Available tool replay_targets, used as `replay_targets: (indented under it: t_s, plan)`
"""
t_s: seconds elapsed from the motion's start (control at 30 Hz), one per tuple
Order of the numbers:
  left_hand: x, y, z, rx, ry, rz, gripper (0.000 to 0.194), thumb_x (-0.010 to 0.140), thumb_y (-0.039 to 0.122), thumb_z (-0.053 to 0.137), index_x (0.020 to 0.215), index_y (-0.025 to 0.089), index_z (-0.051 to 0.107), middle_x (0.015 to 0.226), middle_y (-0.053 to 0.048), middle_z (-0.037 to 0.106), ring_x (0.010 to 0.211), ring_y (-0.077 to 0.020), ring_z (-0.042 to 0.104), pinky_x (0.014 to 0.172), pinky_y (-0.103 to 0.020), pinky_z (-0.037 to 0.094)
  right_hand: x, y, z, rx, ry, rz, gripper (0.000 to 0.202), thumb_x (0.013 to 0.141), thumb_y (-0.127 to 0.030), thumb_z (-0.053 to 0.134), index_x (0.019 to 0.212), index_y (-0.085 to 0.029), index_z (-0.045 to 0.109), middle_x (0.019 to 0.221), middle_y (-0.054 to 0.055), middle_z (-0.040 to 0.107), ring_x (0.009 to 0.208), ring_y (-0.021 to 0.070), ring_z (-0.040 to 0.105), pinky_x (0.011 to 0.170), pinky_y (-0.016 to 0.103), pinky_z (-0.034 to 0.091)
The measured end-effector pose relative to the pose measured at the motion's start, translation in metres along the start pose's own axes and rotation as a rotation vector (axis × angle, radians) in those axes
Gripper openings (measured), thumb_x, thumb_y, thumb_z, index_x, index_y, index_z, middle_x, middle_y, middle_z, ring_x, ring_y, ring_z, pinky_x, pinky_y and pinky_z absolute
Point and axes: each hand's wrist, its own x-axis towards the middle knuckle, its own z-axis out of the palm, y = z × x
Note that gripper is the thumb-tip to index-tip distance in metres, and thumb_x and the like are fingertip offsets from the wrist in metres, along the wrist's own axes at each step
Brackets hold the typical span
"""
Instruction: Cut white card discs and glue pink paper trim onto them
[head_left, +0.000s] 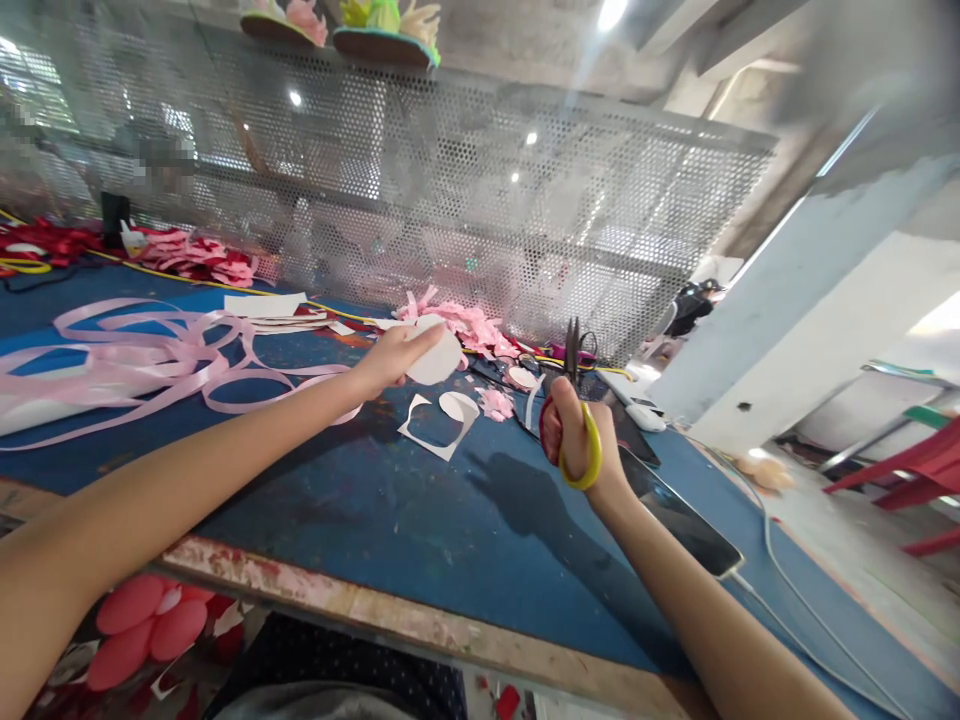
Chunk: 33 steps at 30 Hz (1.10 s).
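Note:
My left hand (394, 357) pinches a round white paper disc (437, 355) by its left edge, above the blue tabletop. In my right hand (581, 435) are scissors (573, 355) with yellow and red handles, their dark blades pointing up and away from me. The two hands are well apart, and the blades do not touch the disc. Below the disc lies a white paper offcut (442, 447) with a round hole, a smaller white circle (458, 406) resting on it. A small pink ribbon flower (496, 403) sits just right of the offcut.
Loops of pink ribbon (180, 350) spread over the left side. White paper sheets (270, 310) and a pink ribbon heap (472, 325) lie at the back before a perforated metal screen (450, 190). A phone (682, 515) with a cable lies beside my right forearm.

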Motion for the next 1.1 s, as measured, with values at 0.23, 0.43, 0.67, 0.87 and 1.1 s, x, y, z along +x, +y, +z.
replay_targets:
  t_s: [0.23,0.43,0.67,0.87,1.1]
  plan:
    - [0.019,-0.049,-0.017,1.010,0.179,0.107,0.058,0.077,0.041,0.058,0.122,0.007,0.043,0.108,-0.021,0.058,0.094,-0.0313,0.058,0.074,-0.038,0.047,0.008,0.008,0.004,0.027,-0.065,0.104,0.063,0.073,-0.076,0.038,0.039,-0.022,0.034,0.029,-0.002,0.036,0.025,0.0094,0.037,0.030,0.023,0.029]
    - [0.005,-0.031,0.001,1.164,0.034,0.366,0.026,0.087,0.028,0.042,0.094,0.013,0.063,0.120,-0.015,0.052,0.118,-0.0288,0.043,0.090,-0.037,0.040,0.013,0.014,0.000,0.033,-0.060,0.058,0.064,0.076,-0.073,0.037,0.038,-0.021,0.034,0.028,-0.001,0.036,0.026,0.0093,0.038,0.032,0.023,0.031]
    - [-0.045,-0.009,0.052,0.989,-0.387,0.460,0.038,0.083,0.048,0.047,0.091,0.014,0.060,0.093,-0.013,0.061,0.090,-0.0271,0.056,0.070,-0.033,0.046,0.018,0.022,-0.003,0.032,-0.036,0.083,0.063,0.077,-0.072,0.035,0.039,-0.021,0.037,0.029,-0.001,0.038,0.026,0.0093,0.039,0.032,0.022,0.031]
    - [-0.101,0.010,0.094,0.535,-0.565,0.619,0.026,0.089,0.036,0.044,0.094,0.015,0.057,0.097,-0.010,0.058,0.095,-0.0212,0.052,0.089,-0.034,0.043,0.017,0.014,-0.004,0.019,-0.044,0.103,0.065,0.075,-0.074,0.036,0.037,-0.021,0.037,0.027,0.000,0.038,0.026,0.0091,0.039,0.032,0.021,0.032]
    - [-0.131,0.029,0.122,-0.124,-0.997,0.656,0.028,0.085,0.035,0.052,0.103,0.014,0.055,0.119,-0.011,0.051,0.120,-0.0195,0.045,0.099,-0.026,0.038,0.018,0.016,-0.005,0.042,-0.035,0.136,0.060,0.076,-0.069,0.040,0.040,-0.021,0.036,0.029,-0.002,0.038,0.026,0.0092,0.038,0.032,0.022,0.033]
